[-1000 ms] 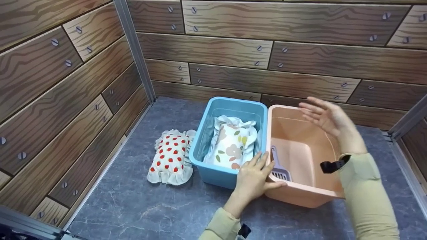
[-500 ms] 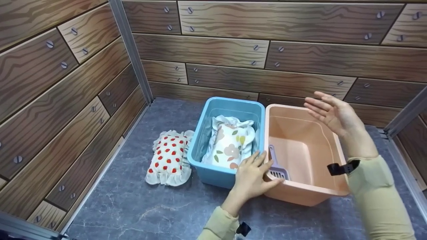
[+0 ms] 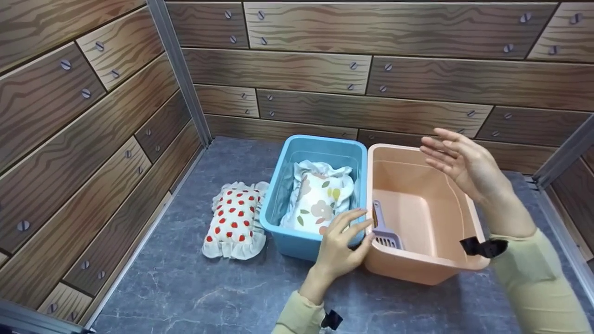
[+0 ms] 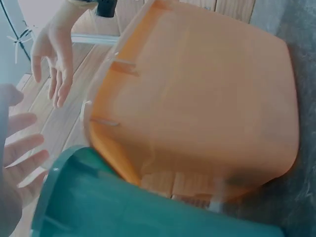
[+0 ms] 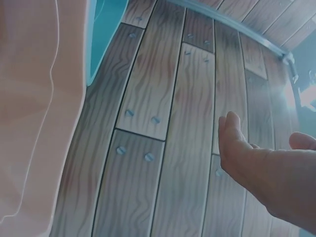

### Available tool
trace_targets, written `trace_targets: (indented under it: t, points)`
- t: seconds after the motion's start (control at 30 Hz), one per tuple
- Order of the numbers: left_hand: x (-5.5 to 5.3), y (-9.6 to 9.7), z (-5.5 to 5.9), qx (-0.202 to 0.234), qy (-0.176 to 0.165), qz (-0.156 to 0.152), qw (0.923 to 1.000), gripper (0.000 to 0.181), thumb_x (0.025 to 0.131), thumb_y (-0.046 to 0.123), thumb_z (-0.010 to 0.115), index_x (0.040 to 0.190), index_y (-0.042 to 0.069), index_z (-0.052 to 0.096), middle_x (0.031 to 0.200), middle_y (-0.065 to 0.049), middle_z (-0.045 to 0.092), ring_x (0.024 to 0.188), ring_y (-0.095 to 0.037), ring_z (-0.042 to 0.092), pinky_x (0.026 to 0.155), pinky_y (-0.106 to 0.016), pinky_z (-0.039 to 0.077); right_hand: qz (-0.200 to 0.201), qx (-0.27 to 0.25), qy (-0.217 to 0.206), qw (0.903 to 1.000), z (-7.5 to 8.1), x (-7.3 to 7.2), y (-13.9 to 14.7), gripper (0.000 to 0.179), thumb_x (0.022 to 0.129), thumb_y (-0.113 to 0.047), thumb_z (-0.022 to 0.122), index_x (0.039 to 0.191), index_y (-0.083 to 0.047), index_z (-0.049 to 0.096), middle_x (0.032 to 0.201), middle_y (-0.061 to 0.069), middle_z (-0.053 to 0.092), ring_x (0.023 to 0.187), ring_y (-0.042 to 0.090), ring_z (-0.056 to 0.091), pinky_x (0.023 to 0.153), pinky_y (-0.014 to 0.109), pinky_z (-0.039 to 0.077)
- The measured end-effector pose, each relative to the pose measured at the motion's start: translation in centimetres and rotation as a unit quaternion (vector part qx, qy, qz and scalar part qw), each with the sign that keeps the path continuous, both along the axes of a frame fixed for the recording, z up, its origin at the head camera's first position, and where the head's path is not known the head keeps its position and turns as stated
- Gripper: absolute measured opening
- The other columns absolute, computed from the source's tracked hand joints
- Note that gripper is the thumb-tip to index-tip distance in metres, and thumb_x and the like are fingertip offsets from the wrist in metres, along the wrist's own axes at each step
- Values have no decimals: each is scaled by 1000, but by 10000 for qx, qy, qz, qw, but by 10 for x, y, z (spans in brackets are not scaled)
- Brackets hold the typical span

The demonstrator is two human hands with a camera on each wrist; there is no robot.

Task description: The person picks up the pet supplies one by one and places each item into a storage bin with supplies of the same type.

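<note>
A peach plastic bin [image 3: 420,264] stands against a blue bin [image 3: 320,142] on the grey floor. Inside the peach bin, a lilac slotted scoop [image 3: 383,232] leans on the near left wall. A floral pillow [image 3: 320,198] fills the blue bin. My left hand [image 3: 345,236] hovers at the near corner where the two bins meet, fingers loosely spread and holding nothing. My right hand [image 3: 457,155] is raised above the peach bin's far right corner, palm facing left, fingers straight. The left wrist view shows the peach bin's outer wall [image 4: 197,98] and both hands apart from it.
A white frilled pillow with red strawberries [image 3: 234,218] lies on the floor left of the blue bin. Wood-patterned walls [image 3: 371,69] close in the left, back and right sides. Bare grey floor [image 3: 195,287] lies in front of the bins.
My left hand has come off the peach bin's near rim, its thumb no longer hooked inside. The right hand stays raised and open, almost unmoved.
</note>
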State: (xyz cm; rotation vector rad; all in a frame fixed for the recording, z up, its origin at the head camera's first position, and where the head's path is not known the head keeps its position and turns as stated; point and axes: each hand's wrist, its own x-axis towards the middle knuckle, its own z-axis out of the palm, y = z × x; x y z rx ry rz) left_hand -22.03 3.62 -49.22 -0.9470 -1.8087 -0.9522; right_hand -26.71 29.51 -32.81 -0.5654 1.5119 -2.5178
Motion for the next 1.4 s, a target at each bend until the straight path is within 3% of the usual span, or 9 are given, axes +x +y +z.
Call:
trace_targets:
  t: [0.1, 0.33, 0.57, 0.9, 1.17, 1.4]
  points:
    - [0, -9, 5, 205, 161, -2, 9997, 26, 86, 11, 69, 110, 2, 71, 118, -14, 66, 113, -25, 61, 101, -33, 46, -35, 155, 231, 9996, 1, 8, -5, 30, 105, -4, 37, 128, -5, 57, 121, 15, 66, 113, 25, 64, 94, 31, 51]
    - [8, -36, 16, 631, 178, 21, 9978, 25, 91, 9, 65, 114, 1, 69, 118, -17, 65, 111, -30, 62, 101, -42, 46, -298, 473, 469, 9973, -2, 28, -20, 31, 105, -4, 38, 131, -5, 55, 123, 13, 65, 112, 24, 64, 94, 32, 51]
    - [18, -63, 18, 1034, 208, 9, 9944, 24, 95, 11, 61, 114, 0, 69, 115, -19, 66, 110, -35, 61, 96, -41, 49, -409, 770, 614, 9943, -6, 47, -35, 34, 104, -1, 35, 133, -6, 53, 126, 12, 63, 114, 25, 63, 97, 33, 49]
    - [18, -104, 6, 1321, 300, 249, 9905, 23, 94, 11, 61, 107, -6, 70, 106, -19, 68, 99, -35, 64, 94, -35, 50, -60, 973, 946, 9907, -22, 66, -53, 38, 102, 2, 34, 136, -8, 50, 131, 9, 59, 121, 21, 58, 102, 33, 45]
    - [11, -129, -2, 1333, 476, 433, 9890, 29, 97, 19, 60, 105, -7, 71, 102, -19, 69, 94, -36, 64, 93, -33, 49, 176, 925, 967, 9909, -40, 70, -59, 42, 102, 3, 33, 133, -15, 55, 128, 5, 61, 119, 19, 58, 100, 30, 46]
    - [9, -139, -16, 1286, 315, 502, 9899, 29, 97, 20, 59, 105, -5, 71, 102, -17, 70, 94, -34, 65, 92, -30, 49, 74, 908, 541, 9944, -56, 70, -65, 41, 101, 3, 35, 131, -16, 56, 129, 7, 61, 118, 21, 60, 101, 33, 45]
